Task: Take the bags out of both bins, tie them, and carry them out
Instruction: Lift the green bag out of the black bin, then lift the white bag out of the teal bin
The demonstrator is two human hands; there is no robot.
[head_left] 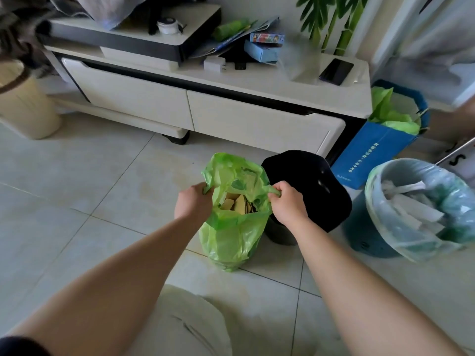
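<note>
Two bare forearms reach forward over the pale tiled floor (77, 176). The left hand (195, 201) and right hand (288, 201) each clench one side of the mouth of a thin translucent green plastic bag (231, 237). The bag stands on the floor, untied, crinkled, showing tan cardboard scraps (239, 202) inside. Just beside it sits a black plastic bin (308, 186); further right, a blue bin lined with a clear bag (416, 209) holds white waste.

Both hands (241, 201) gripping green bag (231, 235)
</note>
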